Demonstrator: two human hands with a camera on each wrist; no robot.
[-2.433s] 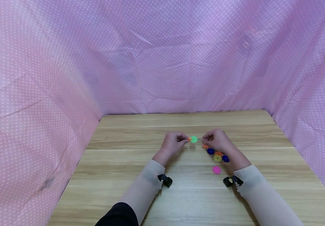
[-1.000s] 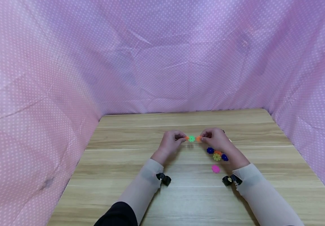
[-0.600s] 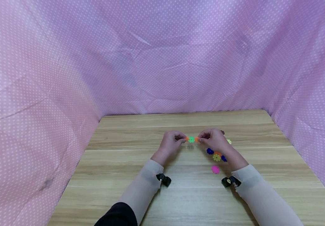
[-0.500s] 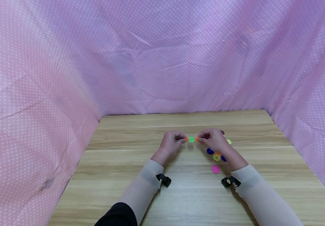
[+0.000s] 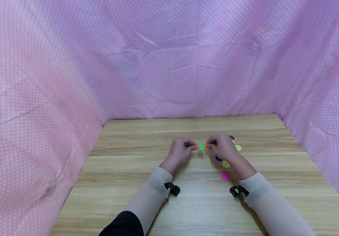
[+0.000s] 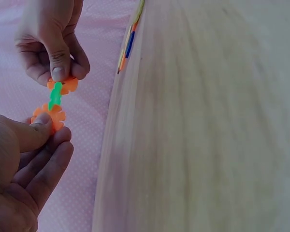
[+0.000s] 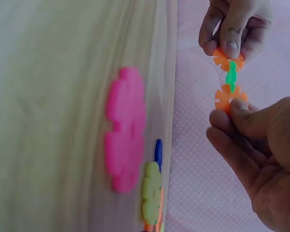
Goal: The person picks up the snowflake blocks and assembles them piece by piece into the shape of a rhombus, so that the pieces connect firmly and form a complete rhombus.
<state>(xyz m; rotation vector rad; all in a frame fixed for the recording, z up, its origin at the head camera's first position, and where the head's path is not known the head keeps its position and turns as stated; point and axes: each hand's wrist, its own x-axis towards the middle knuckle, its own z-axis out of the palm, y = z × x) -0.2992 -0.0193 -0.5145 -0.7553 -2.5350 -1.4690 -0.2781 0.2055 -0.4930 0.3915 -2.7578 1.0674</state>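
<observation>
Between thumb and fingers my left hand [image 5: 182, 149] pinches an orange notched plastic disc [image 6: 57, 118], a flower-shaped interlocking piece. A green disc [image 5: 201, 147] stands edge-on to it, slotted into its notch. From the other side, my right hand [image 5: 223, 146] pinches a second orange disc [image 7: 223, 98], which meets the green disc's opposite edge. The three form a short row held above the table, and both wrist views show them in line. Fingertips cover part of each orange disc.
On the wooden table [image 5: 128, 183] lie a pink disc [image 5: 225, 177], a yellow disc [image 5: 226, 164], a dark blue disc [image 5: 218, 158] partly behind the right hand, a pale yellow disc [image 5: 238, 147] and a brown disc [image 5: 231, 137]. A pink dotted cloth [image 5: 169, 65] surrounds the table.
The right hand has moved left, bringing its orange disc against the green disc's right side. Lately the hands have drawn slightly closer together, and the right forearm now hides more discs.
</observation>
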